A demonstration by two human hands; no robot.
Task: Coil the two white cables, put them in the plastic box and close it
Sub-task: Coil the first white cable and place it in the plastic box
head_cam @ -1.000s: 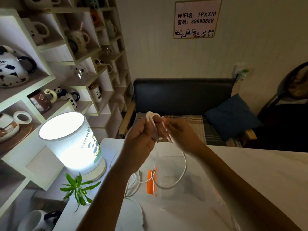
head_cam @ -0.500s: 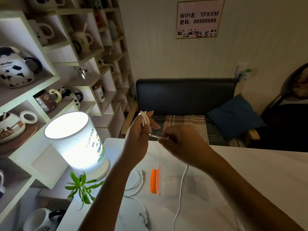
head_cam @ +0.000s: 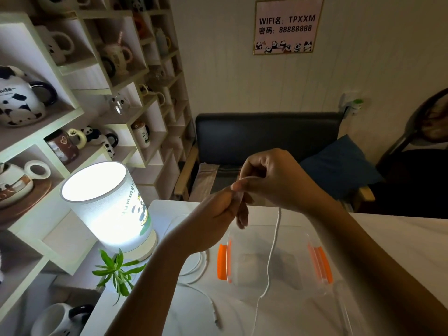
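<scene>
My left hand [head_cam: 215, 214] and my right hand [head_cam: 274, 180] meet above the table, both pinching one white cable [head_cam: 272, 251]. Its free length hangs from my right hand, crosses the clear plastic box [head_cam: 266, 265] with orange clips and trails off the bottom of the view. The box stands open on the white table [head_cam: 400, 238], under my hands. A second white cable [head_cam: 198, 270] lies loose on the table left of the box, its plug [head_cam: 217, 321] toward the near edge. The box's clear lid [head_cam: 344, 309] lies at its near right.
A lit cylindrical lamp [head_cam: 106, 204] stands at the table's left corner with a small green plant [head_cam: 118, 270] in front of it. Shelves full of panda mugs [head_cam: 21, 98] fill the left side. A dark bench [head_cam: 266, 137] with a blue cushion [head_cam: 339, 163] is behind the table.
My right hand has risen and moved over the left, drawing the cable up. The hanging loop has straightened into one long strand. The camera has tipped down, showing more of the box.
</scene>
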